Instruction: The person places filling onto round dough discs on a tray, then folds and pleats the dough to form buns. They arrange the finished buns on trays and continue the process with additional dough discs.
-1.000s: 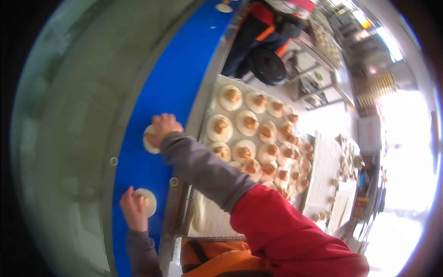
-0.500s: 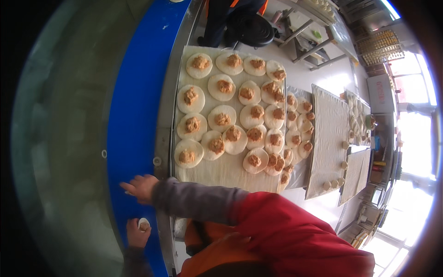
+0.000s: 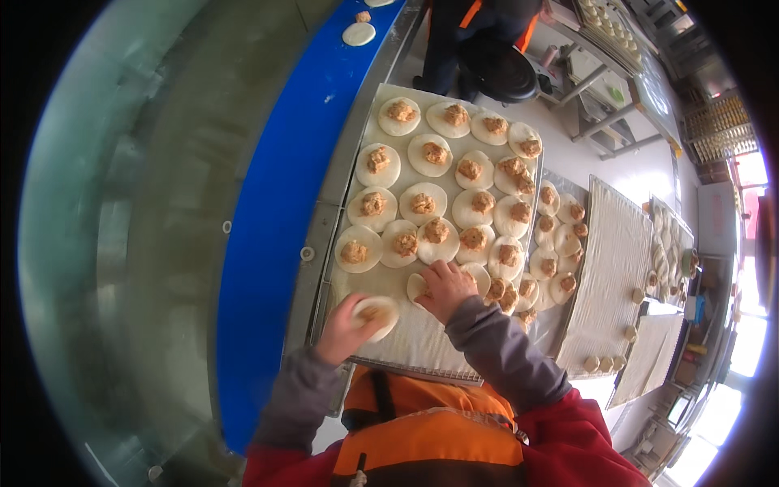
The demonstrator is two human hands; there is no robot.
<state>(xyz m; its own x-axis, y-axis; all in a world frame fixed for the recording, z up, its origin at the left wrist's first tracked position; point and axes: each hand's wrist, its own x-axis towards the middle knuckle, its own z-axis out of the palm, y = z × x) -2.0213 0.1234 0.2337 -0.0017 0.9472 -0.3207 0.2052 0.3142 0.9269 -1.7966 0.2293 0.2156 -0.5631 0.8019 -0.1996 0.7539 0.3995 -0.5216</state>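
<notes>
Raised over the near left of the tray, my left hand grips a flat white dough round topped with brownish filling, slightly blurred. My right hand is on the tray with its fingers closed over another dough round; the hand hides most of that one. A pale round with filling shows partly behind the right fingers. Several filled dough rounds lie in rows beyond my hands, some overlapping.
To the left runs a blue conveyor belt, with a plain dough round at its far end. More filled rounds and a cloth-lined tray are at right. A person stands beyond, by a black stool.
Both hands have moved right from the blue belt to the tray, the left carrying a filled dough round. Another round now lies under my right hand. The view has shifted.
</notes>
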